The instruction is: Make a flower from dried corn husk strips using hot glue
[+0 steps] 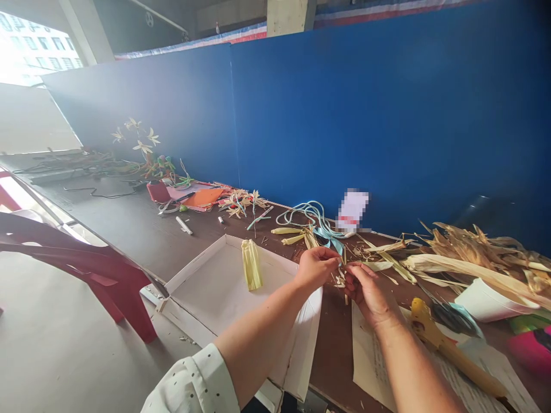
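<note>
In the head view, a thin, pale piece [343, 274] lies between the fingertips of both hands, just beyond the right edge of the white box [262, 310]. The left hand [317, 266] pinches it from one side, thumb and forefinger closed; the right hand [368, 288] closes on its other side, remaining fingers curled. Its exact shape is too small to tell. Both forearms reach forward and converge, the left one crossing above the box. The shallow, open box holds a pleated yellow-green husk [252, 266]. Well right of the box, a white cup [493, 299] tilts beneath dried husks [465, 265]; its contents are hidden.
</note>
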### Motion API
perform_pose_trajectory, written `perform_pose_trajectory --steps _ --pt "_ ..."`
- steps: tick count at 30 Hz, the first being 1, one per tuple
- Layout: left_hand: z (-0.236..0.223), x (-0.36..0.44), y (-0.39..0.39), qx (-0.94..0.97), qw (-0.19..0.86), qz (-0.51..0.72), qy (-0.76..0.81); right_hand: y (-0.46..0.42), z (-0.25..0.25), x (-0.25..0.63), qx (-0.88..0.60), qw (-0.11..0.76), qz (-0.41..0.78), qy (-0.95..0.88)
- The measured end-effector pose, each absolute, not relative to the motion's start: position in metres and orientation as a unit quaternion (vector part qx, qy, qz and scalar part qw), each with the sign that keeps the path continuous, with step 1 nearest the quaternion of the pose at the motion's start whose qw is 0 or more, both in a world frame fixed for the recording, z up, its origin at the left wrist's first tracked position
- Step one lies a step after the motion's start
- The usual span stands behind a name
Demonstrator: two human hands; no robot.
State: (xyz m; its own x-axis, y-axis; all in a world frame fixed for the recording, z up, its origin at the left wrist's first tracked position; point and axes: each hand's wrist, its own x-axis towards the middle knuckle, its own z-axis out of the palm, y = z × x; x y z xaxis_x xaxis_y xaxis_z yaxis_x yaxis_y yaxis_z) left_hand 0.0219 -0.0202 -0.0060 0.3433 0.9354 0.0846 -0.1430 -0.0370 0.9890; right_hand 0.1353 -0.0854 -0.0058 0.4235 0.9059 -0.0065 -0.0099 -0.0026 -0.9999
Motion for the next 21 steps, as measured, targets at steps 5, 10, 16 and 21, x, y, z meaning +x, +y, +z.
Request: perform_pose_trajectory --steps 5,10,16,21 --pt "-0.0069 0.0214 -0.0182 0.554 0.612 0.450 0.341 -0.0849 -0.0058 0.1368 -0.559 0.613 0.482 -0.283" --pt "-0.0023 0.0192 -0.0198 0.550 0.613 0.441 0.356 -0.0859 -0.0054 0.1364 -0.557 0.612 0.479 -0.294" --pt "-0.0025 0.0189 -0.0187 0.555 0.613 0.425 0.367 -0.0856 -0.0056 0.1327 -0.547 0.612 0.476 -0.314" --pt "-0.0019 0.0176 -0.0186 0.555 0.610 0.424 0.374 -0.0856 -0.0049 0.1310 -0.545 0.614 0.478 -0.312"
